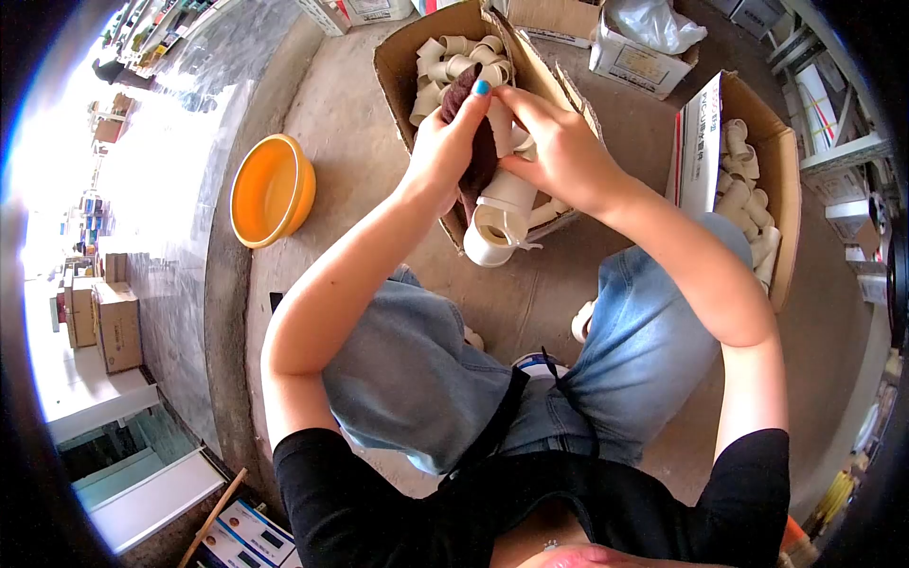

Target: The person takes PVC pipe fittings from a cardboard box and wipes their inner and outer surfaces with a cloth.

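My left hand (441, 150) is closed around a dark brown cloth (484, 156), its thumb up against a white pipe fitting (500, 125). From the other side, my right hand (561, 147) grips that fitting between thumb and fingers. Both hands are over an open cardboard box (398, 68) with several white pipe fittings (457, 64) in it. Below my fingers, a larger white pipe fitting (505, 210) leans over the box's near edge, with a scrap of white plastic at its mouth. The cloth and my fingers hide part of the held fitting.
To the left, an orange basin (305, 194) rests on the concrete floor. A second cardboard box (784, 180) of white fittings stands at the right, close to my knee. Further back is a box (639, 68) with a clear plastic bag (655, 24). Shelving (843, 151) lines the right side.
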Motion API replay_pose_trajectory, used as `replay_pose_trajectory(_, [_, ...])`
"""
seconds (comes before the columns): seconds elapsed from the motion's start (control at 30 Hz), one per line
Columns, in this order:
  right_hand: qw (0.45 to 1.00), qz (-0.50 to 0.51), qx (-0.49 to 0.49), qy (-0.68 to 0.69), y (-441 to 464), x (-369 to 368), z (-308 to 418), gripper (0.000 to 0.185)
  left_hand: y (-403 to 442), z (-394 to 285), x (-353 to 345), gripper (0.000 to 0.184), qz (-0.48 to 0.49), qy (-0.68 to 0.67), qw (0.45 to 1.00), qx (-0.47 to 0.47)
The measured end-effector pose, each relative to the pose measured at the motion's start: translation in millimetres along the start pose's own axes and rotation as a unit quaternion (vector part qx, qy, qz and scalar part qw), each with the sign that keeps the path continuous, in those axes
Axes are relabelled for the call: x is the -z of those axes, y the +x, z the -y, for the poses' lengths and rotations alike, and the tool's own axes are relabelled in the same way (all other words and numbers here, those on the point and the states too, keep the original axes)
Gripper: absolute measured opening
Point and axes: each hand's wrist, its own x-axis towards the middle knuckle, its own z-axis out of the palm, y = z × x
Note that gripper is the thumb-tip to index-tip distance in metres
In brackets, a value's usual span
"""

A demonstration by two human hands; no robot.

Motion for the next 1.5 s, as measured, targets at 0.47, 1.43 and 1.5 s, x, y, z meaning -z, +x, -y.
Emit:
replay_pose_trajectory(0.47, [0.997, 0.036, 0.009, -0.062, 0.4, -7.6, -10.8, 0.072, -0.3, -5.5, 14.6, 0.047, 0.032, 0.108, 0.994, 0.003])
replay_pose_trajectory(1.43, [0.984, 0.124, -0.061, 0.115, -4.6, -7.8, -25.2, 0.072, -13.9, -18.5, 23.9, 0.089, 0.105, 0.045, 0.992, -0.056])
replay_pose_trajectory(1.5, [0.998, 0.055, 0.0, 0.041, -2.3, -12.6, -18.6, 0.072, -16.6, -20.9, 20.7, 0.08, 0.05, 0.105, 0.992, -0.051])
